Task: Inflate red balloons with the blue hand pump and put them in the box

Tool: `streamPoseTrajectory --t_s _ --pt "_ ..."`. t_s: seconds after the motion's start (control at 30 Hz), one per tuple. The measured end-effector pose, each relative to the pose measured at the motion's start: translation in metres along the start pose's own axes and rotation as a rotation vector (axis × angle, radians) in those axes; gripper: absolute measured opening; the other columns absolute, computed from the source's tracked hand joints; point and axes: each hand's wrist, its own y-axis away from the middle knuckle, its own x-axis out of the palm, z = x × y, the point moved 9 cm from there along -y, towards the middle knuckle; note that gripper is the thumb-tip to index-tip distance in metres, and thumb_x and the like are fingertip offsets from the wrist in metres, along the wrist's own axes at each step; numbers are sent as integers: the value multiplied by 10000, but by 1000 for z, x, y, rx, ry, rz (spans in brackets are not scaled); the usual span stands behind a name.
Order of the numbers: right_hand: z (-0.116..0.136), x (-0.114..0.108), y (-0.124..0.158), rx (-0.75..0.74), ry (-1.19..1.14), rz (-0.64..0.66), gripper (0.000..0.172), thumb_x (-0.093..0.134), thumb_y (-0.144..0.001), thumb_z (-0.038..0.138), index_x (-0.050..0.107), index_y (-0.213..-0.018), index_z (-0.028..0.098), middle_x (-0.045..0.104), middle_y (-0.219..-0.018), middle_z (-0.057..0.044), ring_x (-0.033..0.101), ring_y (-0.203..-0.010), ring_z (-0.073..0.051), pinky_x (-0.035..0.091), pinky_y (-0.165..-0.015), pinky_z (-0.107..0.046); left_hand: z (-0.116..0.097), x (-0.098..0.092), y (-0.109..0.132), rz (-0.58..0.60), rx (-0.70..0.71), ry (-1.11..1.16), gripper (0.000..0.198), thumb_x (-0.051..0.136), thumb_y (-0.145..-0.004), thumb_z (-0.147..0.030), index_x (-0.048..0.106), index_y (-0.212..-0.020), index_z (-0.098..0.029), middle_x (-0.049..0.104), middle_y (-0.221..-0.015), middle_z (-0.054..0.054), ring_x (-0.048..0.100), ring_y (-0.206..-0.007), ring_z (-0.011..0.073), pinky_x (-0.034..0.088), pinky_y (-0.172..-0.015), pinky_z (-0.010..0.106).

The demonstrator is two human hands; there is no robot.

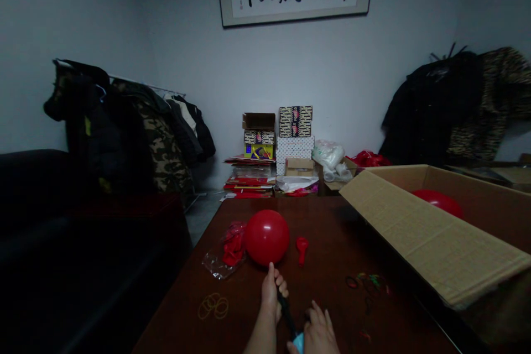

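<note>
A round, inflated red balloon [266,238] stands just beyond my left hand [274,291], which is closed round the black front end of a hand pump [285,312], thumb up by the balloon's neck. At the pump's light blue rear end [298,341] is my right hand [317,329], its fingers bent over that end. A flat red balloon [302,250] lies on the brown table [249,321] to the right of the inflated one. Left of it is a clear plastic bag [219,265] with red balloons [233,249] in it.
Yellow rubber bands [213,306] lie at the table's left, coloured bands [369,283] at the right. An open cardboard box [431,232] holding a red balloon [440,202] borders the right side. Stacked boxes [295,144] stand beyond the table; a dark sofa [62,265] is at left.
</note>
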Motion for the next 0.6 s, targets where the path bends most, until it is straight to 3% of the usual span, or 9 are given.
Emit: streamPoseTrajectory --t_s 0.1,0.27,0.6 --pt "15 -12 -16 14 17 -27 456 512 -765 415 697 -1016 82 546 -1290 -191 333 -1329 -330 166 -1120 -470 0 1 0 0 -14 -11 589 675 -559 -705 351 -620 -216 284 -463 -100 247 -357 40 162 -365 192" --pt "27 -23 -31 29 13 -89 464 417 -826 414 699 -992 85 563 -1259 -193 357 -1313 -315 155 -1116 -459 -1 1 -1 8 -30 -68 611 633 -550 -752 336 -603 -221 286 -448 -97 240 -349 44 160 -370 207" --pt "18 -9 -16 28 1 -63 443 481 -798 410 692 -1004 79 568 -1260 -190 338 -1326 -329 147 -1123 -467 1 3 3 5 -25 -77 609 635 -550 -751 346 -616 -220 288 -447 -100 238 -348 44 139 -374 213"
